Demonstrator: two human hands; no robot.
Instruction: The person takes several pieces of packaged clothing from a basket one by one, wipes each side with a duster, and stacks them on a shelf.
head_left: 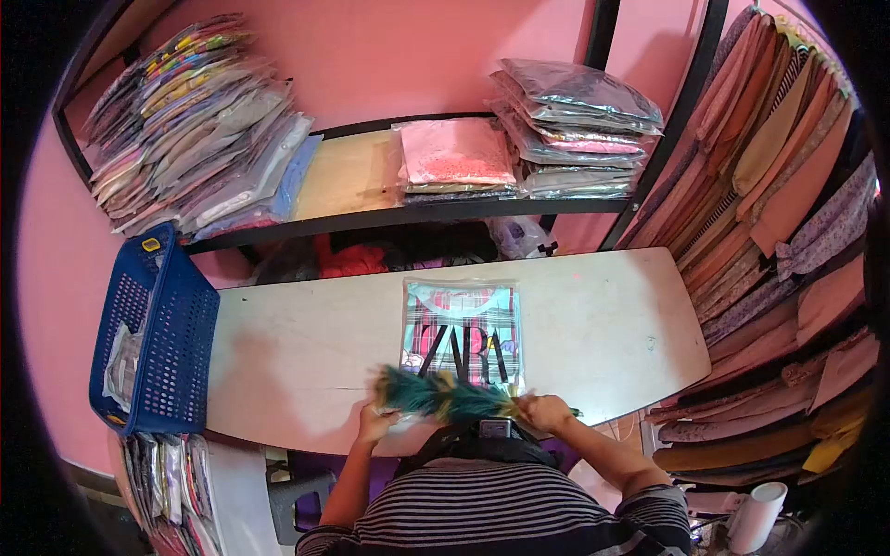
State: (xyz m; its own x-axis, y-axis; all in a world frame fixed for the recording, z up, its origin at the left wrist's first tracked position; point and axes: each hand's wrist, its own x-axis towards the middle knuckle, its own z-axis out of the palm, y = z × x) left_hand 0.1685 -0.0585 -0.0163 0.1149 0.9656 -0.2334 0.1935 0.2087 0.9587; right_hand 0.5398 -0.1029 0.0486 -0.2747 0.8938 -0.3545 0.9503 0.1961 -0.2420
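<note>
from the head camera, looking down: both hands work at the near edge of a pale table (593, 324). the left hand (374, 424) and the right hand (542, 410) each close around one end of a teal and yellow cloth (443, 398), which is blurred, so its exact shape cannot be told. it stretches between the two hands, just above the table edge, probably held at both ends so it stays spread.

just beyond the cloth lies a flat clear bag (462, 334) with a checked garment and large dark letters inside. its near edge touches or slips under the cloth; which of the two cannot be told. it lies square in the middle of the table, within easy reach of both hands.

a blue basket (167, 334) sits at the left end of the table, tilted over the edge, with a packet or two inside. behind the table a dark shelf (408, 213) carries stacks of bagged clothes: a big fanned pile (199, 139) on the left, a pink packet (456, 153) in the middle, shiny packets (577, 125) to the right. folded fabrics (779, 213) hang in a dense row along the right side. the person's striped shirt (505, 514) fills the bottom of the view.
</note>
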